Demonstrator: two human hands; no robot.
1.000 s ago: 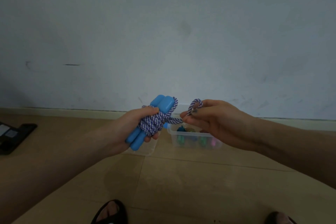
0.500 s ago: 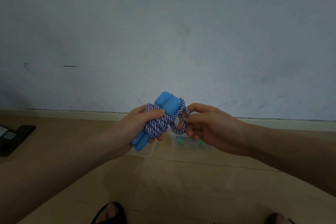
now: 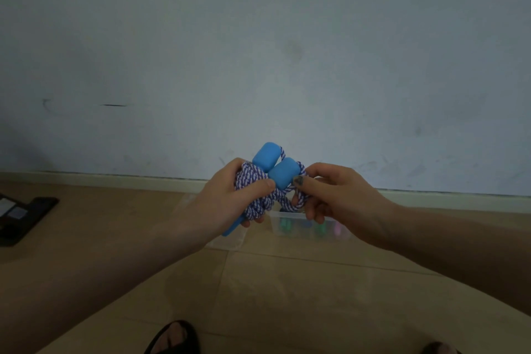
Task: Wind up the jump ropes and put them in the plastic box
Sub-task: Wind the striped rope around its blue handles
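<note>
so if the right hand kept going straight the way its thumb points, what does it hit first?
The right hand points left. Its thumb already touches the nearer blue handle of the jump rope, so that comes first, then the left hand beyond; depth is unclear.

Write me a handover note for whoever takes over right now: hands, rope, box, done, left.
Left hand: grips the wound bundle of purple-and-white braided jump rope with its two blue plastic handles.
Right hand: pinches the rope's last loop beside the handles.
Clear plastic box: on the floor below the hands, colourful items already inside.
Done: rope mostly wound.
Left: secure the loop, put the bundle in the box.
</note>
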